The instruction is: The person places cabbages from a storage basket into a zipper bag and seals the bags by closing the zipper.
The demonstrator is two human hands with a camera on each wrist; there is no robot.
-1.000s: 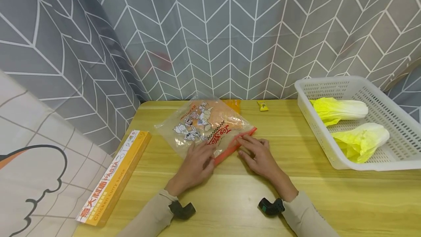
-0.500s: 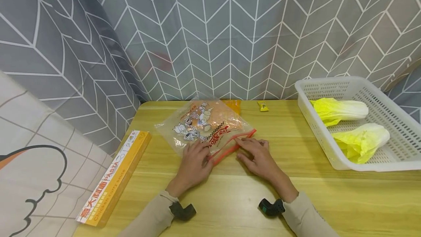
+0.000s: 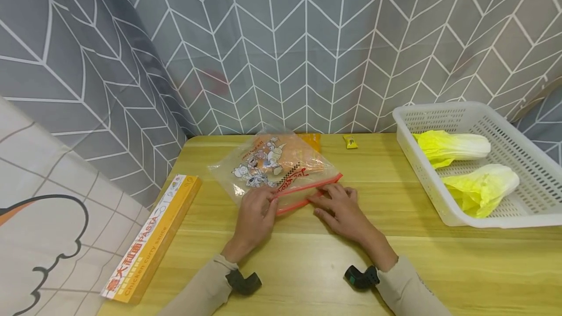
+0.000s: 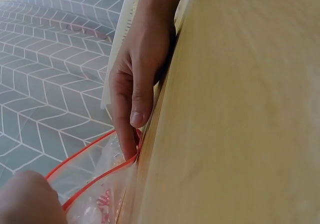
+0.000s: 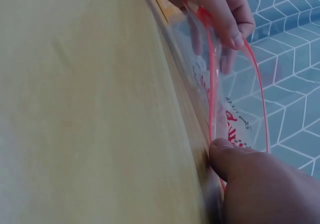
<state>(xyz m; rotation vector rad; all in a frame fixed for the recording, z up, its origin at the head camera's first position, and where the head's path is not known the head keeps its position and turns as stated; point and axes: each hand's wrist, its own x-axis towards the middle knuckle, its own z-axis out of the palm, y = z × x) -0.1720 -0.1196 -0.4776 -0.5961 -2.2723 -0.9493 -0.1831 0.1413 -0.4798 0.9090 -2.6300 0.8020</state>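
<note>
A clear zip-top bag (image 3: 246,172) with red edges and cartoon print lies on the table, something flat and orange inside it. Its mouth faces the person and gapes, the two red edges apart. My left hand (image 3: 254,216) pinches the mouth's left end; in the right wrist view the left thumb (image 5: 235,40) lies on the red edge. At the other end is my right hand (image 3: 340,208), its fingers extended into the mouth by the corner. In the left wrist view the right thumb (image 4: 141,111) stays off the red edge.
A long pasta box (image 3: 153,238) lies on the left of the wooden table (image 3: 307,272). An orange packet (image 3: 311,140) pokes out behind the bag, near a small yellow packet (image 3: 350,141). On the right, a white basket (image 3: 421,182) holds two pieces of Chinese cabbage (image 3: 487,187).
The bag's red edges, together a second ago, have parted into a wide gap. My left hand has lifted the upper edge slightly back; the right fingers have shifted a little at the mouth.
</note>
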